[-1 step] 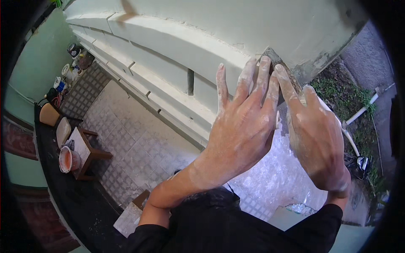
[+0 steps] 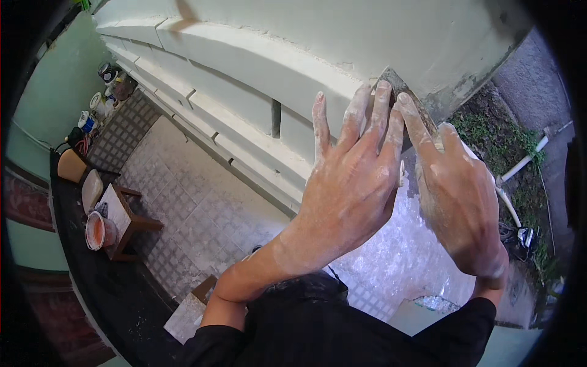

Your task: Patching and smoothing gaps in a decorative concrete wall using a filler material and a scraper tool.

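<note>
Pale dust coats both my hands. My right hand (image 2: 458, 202) is wrapped round a wide, flat, grey-smeared putty knife (image 2: 400, 85), its index finger stretched along the blade. The grip of the tool is mostly hidden by the hand. My left hand (image 2: 351, 177) is open, with fingers spread; its middle fingertips press on the blade while the little finger stands apart from it. Near its pointed corner the blade lies against the off-white plastered wall (image 2: 391, 37), where a ledge meets the wall's end.
Slatted pale ledges (image 2: 244, 67) run off to the far left. A wooden stool (image 2: 137, 223) with an orange-lined bucket (image 2: 98, 231) stands on the dusty tiles at left. On the right are weeds (image 2: 495, 128) and a white pipe (image 2: 526, 160). A box (image 2: 189, 315) lies low left.
</note>
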Tool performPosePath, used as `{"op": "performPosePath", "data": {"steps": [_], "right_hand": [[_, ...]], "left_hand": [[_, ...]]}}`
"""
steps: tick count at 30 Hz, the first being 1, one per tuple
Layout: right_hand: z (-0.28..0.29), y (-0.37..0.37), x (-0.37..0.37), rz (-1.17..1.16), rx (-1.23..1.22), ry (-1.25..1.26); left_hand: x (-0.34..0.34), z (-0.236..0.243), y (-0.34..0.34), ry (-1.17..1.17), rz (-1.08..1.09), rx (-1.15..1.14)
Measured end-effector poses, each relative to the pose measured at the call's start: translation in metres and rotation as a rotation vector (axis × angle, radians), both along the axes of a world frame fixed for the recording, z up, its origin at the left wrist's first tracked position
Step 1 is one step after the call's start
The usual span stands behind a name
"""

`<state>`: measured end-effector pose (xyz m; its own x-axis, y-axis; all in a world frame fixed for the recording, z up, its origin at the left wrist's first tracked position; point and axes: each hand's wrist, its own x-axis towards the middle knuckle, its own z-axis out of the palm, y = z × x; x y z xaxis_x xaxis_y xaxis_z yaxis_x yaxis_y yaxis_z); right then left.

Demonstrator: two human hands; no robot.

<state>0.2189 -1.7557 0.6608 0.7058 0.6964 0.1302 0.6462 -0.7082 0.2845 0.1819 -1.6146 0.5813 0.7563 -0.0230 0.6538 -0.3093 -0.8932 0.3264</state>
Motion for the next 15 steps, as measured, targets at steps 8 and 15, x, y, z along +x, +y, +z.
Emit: {"op": "performPosePath", "data": {"steps": [8,15], "right_hand": [[-0.0041,-0.0015,0.0037,0.051,0.004,-0.057],[-0.0038,-0.0025,0.0046,0.050,0.003,-0.068]], "left_hand": [[0.0007,0.0024,-0.0057,-0.014,0.001,-0.010],[-0.0026,-0.0027,-0.0040,-0.021,-0.017,0.010]]}}
